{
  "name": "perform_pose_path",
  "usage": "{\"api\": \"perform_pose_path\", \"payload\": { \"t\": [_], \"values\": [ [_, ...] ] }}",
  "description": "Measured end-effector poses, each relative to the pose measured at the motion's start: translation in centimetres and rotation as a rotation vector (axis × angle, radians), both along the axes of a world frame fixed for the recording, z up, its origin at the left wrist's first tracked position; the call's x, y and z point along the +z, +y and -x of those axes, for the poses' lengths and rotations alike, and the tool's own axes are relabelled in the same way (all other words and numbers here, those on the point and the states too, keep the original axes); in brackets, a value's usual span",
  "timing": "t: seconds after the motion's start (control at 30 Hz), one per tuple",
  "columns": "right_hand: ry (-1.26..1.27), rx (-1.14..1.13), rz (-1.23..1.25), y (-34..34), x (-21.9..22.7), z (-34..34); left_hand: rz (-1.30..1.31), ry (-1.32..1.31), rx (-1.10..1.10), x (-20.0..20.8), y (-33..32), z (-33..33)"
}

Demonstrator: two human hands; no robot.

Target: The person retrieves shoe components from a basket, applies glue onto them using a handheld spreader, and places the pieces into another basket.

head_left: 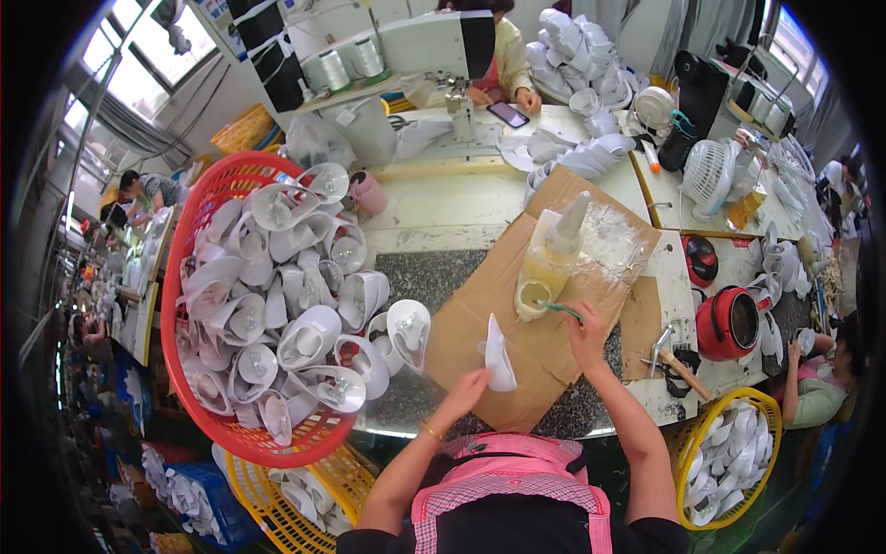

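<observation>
My left hand point(469, 391) pinches the lower edge of a white curved piece point(499, 355), which looks like a shoe upper, just above the cardboard sheet point(461, 323). The fingers of my right hand point(587, 334) are closed around a thin green-handled brush point(563, 309). Its tip is at the mouth of a cut-open, yellowish plastic bottle point(543, 268) lying on the cardboard; the bristles cannot be made out. A whitish nozzle point(572, 217) points away from me. White dried residue point(614, 242) covers the cardboard beside the bottle.
On my left, a red basket point(185, 360) overflows with white uppers. A sewing machine point(415, 46) stands at the back, where another person's hand point(528, 100) rests near a phone point(508, 114). To the right are a hammer point(681, 367), a red pot point(727, 323) and a yellow basket point(771, 406).
</observation>
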State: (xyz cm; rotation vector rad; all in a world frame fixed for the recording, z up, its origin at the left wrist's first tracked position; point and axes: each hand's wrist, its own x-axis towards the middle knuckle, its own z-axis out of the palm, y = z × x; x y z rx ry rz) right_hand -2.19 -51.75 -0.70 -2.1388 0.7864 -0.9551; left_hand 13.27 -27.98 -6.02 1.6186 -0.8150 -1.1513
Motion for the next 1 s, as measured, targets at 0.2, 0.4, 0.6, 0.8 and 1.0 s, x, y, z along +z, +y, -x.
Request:
{"api": "perform_pose_path", "payload": {
  "t": [0.2,0.4,0.6,0.8,1.0],
  "values": [
    [0.168,-0.059,0.06,-1.5,-1.5,-2.8,0.148,-0.284,-0.029,2.2,0.5,0.9],
    [-0.06,-0.151,-0.368,0.9,-0.8,-1.3,0.195,0.302,0.36,3.9,-1.4,-0.7],
    [-0.143,0.043,-0.197,7.5,5.1,-2.2,0.283,0.765,0.452,7.6,-2.2,-1.0],
    [-0.154,0.393,0.265,8.8,6.9,-0.8,0.33,0.886,0.451,9.5,-1.7,-1.0],
    [-0.192,0.023,-0.076,7.6,7.7,-1.8,0.313,0.826,0.442,9.7,-0.9,-0.6]
  ]
}}
